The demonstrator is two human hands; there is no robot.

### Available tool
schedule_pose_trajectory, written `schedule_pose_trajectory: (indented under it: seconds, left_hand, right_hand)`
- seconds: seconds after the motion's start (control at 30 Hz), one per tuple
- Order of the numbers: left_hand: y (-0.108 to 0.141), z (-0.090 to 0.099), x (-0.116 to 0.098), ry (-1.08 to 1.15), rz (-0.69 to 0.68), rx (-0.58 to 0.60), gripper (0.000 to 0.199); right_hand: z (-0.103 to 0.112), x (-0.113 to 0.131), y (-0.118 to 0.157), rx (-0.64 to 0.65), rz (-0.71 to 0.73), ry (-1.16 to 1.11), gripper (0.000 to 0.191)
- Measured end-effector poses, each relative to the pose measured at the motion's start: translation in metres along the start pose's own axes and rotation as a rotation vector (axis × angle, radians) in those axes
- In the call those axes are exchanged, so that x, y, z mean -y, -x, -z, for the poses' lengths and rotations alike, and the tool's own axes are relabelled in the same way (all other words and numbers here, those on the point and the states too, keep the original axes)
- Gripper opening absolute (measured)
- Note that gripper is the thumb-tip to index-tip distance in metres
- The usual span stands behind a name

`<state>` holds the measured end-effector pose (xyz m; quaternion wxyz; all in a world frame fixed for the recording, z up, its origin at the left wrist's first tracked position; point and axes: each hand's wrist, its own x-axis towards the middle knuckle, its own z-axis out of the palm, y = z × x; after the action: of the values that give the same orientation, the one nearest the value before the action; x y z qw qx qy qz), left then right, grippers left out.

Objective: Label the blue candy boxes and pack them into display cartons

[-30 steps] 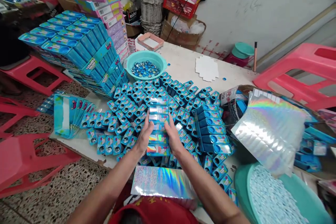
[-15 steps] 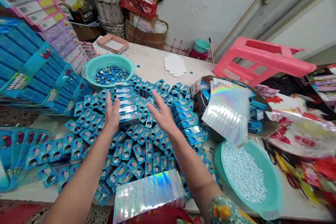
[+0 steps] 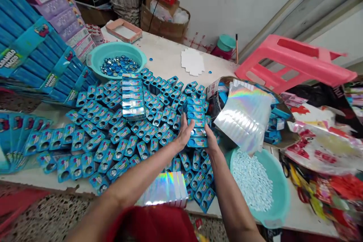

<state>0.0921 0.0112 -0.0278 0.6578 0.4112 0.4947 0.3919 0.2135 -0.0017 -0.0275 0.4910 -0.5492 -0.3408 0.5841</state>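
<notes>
My left hand [image 3: 185,131] lies along the left side of a row of small blue candy tins [image 3: 197,132], and my right hand [image 3: 210,138] presses on its right side. The row is squeezed between both hands, which hide part of its sides. A second row of blue tins [image 3: 132,96] stands to the left, on top of the crowd. Around and below spread many loose blue tins [image 3: 120,136] with round openings. In front of my body lies a stack of shiny holographic sheets [image 3: 164,187].
Left of the tins are a teal basin of blue discs [image 3: 93,60] and stacked blue display boxes [image 3: 31,49]. On the right stand a carton [image 3: 212,92] with holographic sheets [image 3: 244,115], a basin of pale pellets [image 3: 283,196] and a pink stool [image 3: 297,56].
Both hands, apart and empty beside the left row of tins before, have moved right and closed on the right row. My view has shifted slightly.
</notes>
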Motion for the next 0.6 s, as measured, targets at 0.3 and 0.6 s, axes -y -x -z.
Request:
schedule_pose_trajectory:
  seconds: [0.3,0.6]
  left_hand:
    - [0.044,0.066,-0.002,-0.046,-0.114,-0.048,0.063]
    - [0.134,0.111,0.014,-0.710,-0.241,-0.385,0.031]
  right_hand:
    - [-0.065,-0.018,0.033,0.107,-0.027,0.055,0.068]
    - [-0.019,-0.028,0.119,-0.168,-0.113,0.459,0.055]
